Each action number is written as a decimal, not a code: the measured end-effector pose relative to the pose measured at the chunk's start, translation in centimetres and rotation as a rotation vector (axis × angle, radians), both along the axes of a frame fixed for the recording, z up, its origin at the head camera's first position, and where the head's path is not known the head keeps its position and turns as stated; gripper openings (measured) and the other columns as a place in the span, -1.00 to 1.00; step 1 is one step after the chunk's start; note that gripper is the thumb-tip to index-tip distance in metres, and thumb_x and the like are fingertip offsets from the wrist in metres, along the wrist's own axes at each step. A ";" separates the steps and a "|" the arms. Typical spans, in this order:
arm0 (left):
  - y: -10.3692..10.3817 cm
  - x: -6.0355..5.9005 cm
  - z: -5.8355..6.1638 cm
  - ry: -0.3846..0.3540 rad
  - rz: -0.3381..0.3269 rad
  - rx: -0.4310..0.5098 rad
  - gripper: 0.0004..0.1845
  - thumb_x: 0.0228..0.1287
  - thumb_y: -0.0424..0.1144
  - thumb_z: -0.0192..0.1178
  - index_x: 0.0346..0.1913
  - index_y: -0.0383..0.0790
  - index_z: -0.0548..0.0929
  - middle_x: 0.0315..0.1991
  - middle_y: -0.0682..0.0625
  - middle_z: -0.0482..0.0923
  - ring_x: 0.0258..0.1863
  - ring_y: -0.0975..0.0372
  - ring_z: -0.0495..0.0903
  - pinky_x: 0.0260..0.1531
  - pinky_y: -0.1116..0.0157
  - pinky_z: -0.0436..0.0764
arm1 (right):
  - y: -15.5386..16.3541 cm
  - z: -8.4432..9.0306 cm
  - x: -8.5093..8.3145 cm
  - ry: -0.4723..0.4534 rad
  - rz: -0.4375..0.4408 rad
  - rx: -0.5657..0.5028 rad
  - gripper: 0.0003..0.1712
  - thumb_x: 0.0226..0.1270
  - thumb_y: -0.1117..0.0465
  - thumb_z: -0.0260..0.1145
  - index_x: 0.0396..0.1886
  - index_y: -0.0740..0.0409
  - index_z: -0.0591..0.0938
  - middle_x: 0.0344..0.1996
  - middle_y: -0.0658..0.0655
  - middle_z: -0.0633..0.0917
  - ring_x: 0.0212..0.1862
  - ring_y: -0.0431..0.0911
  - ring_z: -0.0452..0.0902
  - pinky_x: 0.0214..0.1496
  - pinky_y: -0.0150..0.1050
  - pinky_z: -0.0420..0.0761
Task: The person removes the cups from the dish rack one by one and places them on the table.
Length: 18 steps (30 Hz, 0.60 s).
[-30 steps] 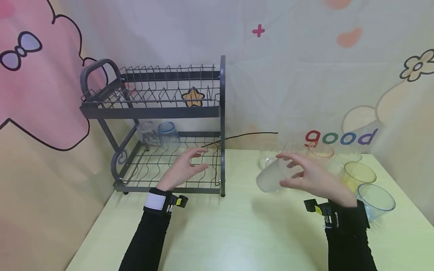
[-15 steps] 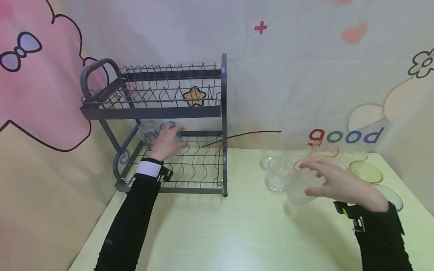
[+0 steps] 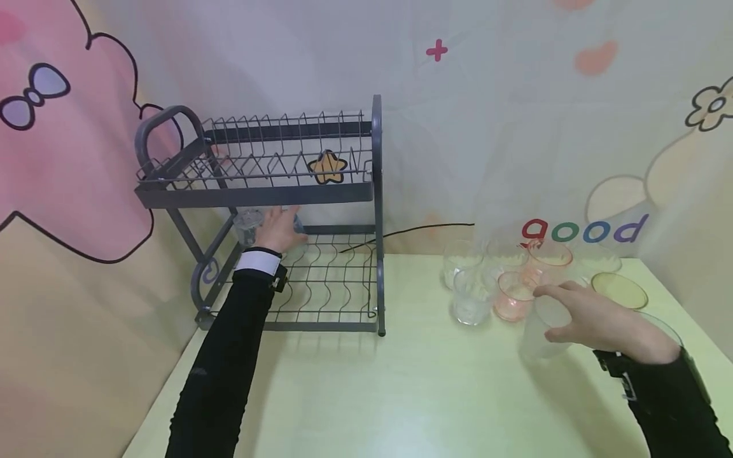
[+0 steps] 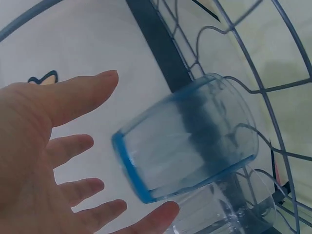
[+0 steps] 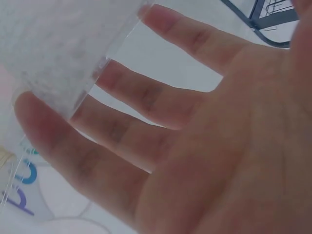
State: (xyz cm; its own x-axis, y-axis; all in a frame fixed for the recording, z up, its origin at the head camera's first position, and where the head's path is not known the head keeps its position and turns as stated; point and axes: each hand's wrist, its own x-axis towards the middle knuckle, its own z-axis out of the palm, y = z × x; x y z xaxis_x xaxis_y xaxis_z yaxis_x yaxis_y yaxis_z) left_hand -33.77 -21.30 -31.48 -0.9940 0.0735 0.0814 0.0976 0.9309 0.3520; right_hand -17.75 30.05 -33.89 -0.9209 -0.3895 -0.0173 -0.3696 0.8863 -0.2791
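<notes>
My left hand reaches into the lower tier of the dish rack, in front of a blue-tinted glass. In the left wrist view its fingers are spread, with a gap between thumb and glass. That glass stands upside down, its thick blue base toward the hand. Beside it is a clear glass, partly covered by the hand. At the right, my right hand holds a frosted glass by its upper part, slightly tilted. Fingertips meet its side in the right wrist view.
Right of the rack, several glasses stand close together: a clear one, a pink one and a yellow-rimmed one among them. A black cable runs from behind the rack. The rack's upper tier overhangs my left hand.
My left hand has moved left and deeper into the rack, to the blue glass. The right hand has carried the frosted glass rightward and lower, bringing it closer to upright.
</notes>
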 end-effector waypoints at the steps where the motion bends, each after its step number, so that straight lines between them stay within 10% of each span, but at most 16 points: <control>1: 0.0 -0.3 -0.2 0.002 0.008 -0.007 -0.15 0.28 -0.14 0.31 0.53 -0.19 0.11 0.50 -0.36 -0.12 0.46 -0.24 -0.15 0.21 -0.38 0.13 | 0.2 -0.1 0.0 -0.001 -0.008 0.001 -0.22 0.00 0.13 0.56 0.22 0.28 0.48 0.06 0.45 0.48 -0.04 0.21 0.50 -0.18 0.05 0.59; 18: -1.2 -3.0 -3.1 0.008 0.070 0.016 -0.11 0.29 -0.10 0.31 0.55 -0.15 0.04 0.51 -0.35 -0.21 0.46 -0.28 -0.18 0.19 -0.39 0.16 | 3.0 -2.4 -0.6 0.032 -0.116 0.023 -0.24 -0.10 0.22 0.59 0.11 0.44 0.49 -0.11 0.51 0.54 -0.13 0.27 0.47 -0.22 0.13 0.61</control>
State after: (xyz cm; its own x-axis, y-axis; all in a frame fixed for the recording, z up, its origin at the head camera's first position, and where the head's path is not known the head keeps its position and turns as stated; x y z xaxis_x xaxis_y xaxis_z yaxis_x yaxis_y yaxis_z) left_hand -36.76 -22.50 -34.63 -0.9959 0.0030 0.0899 0.0358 0.9299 0.3660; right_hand -18.33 33.07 -36.25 -0.9600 -0.2801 0.0053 -0.2726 0.9296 -0.2479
